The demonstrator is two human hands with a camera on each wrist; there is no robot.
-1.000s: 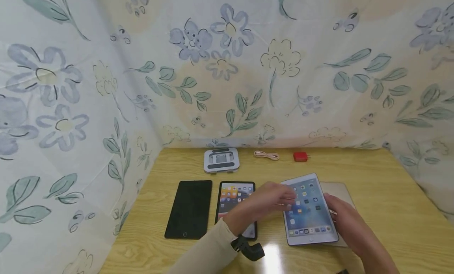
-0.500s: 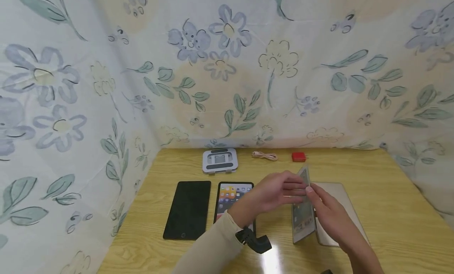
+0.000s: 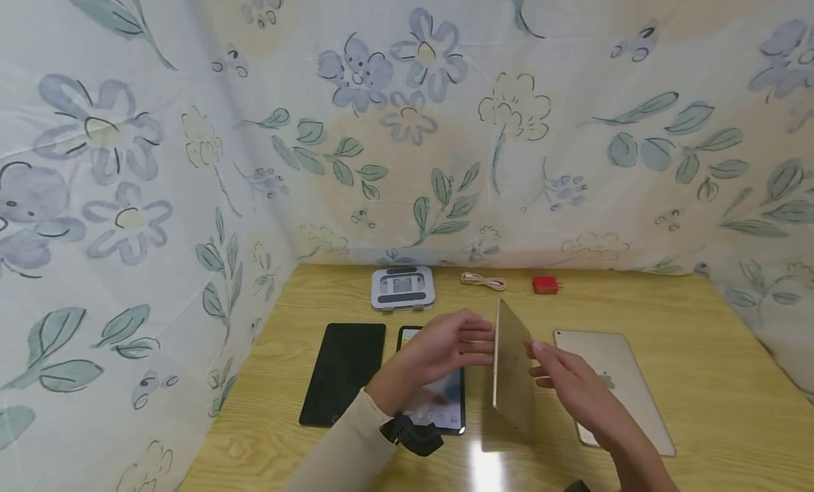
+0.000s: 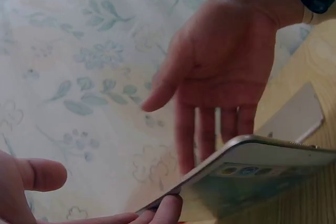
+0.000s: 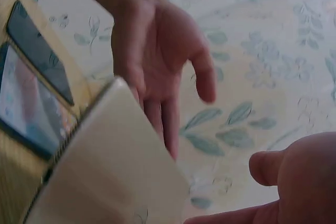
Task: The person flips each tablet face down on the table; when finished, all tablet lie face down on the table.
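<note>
A gold-backed tablet (image 3: pixel 515 375) stands on edge between both hands, its back facing right. On its screen side, my left hand (image 3: pixel 439 347) holds straight fingers against it; my right hand (image 3: pixel 581 386) touches the back with extended fingers. The left wrist view shows part of the tablet's screen (image 4: pixel 252 182), my left hand (image 4: pixel 31 182) at lower left and my right hand (image 4: pixel 226 61) with its thumb apart. In the right wrist view the gold back (image 5: pixel 115 156) lies between my left hand (image 5: pixel 152 51) and my right hand (image 5: pixel 310 177).
Another gold-backed tablet (image 3: pixel 626 393) lies face down at right. A lit tablet (image 3: pixel 448 407) is partly under my left arm, beside a black tablet (image 3: pixel 343 368). Along the back are a grey stand (image 3: pixel 402 297), a coiled cable (image 3: pixel 483 281) and a red plug (image 3: pixel 545 285).
The tablet has turned from screen-up to standing on edge with its back to the right, and has moved left with both hands. More of the face-down tablet shows.
</note>
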